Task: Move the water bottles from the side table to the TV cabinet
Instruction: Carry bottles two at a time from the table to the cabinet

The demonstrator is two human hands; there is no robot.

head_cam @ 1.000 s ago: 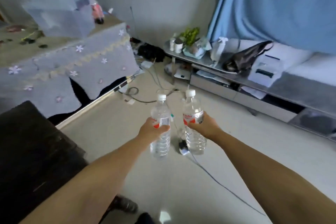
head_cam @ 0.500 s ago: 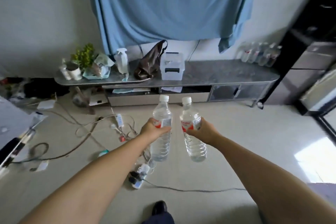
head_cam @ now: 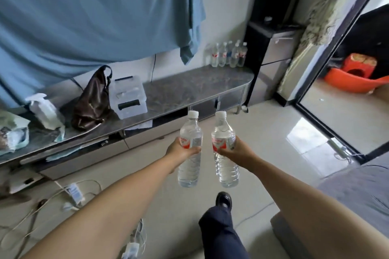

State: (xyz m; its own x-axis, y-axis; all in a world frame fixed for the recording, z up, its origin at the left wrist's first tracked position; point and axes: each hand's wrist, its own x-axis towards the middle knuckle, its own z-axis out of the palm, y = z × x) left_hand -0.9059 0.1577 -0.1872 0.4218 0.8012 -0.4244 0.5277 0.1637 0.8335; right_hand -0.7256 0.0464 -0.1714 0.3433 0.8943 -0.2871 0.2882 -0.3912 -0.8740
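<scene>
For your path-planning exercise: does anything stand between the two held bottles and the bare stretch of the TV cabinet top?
Nothing visible does. The left hand and right hand hold the bottles over open floor; the cabinet top is bare between the clear box and the standing bottles.

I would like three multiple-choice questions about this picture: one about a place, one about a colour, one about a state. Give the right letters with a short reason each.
1. Where does the group of water bottles already stand on the TV cabinet?
A. far right end
B. left end
C. in the middle

2. What colour are the caps of the two held bottles?
A. blue
B. white
C. red

3. How is the left hand?
A. open and empty
C. resting on the cabinet
B. closed around a bottle

Answers:
1 A, they stand by the wall, beside the black unit.
2 B, both caps are white.
3 B, it grips the left bottle; the right hand grips the right bottle.
</scene>
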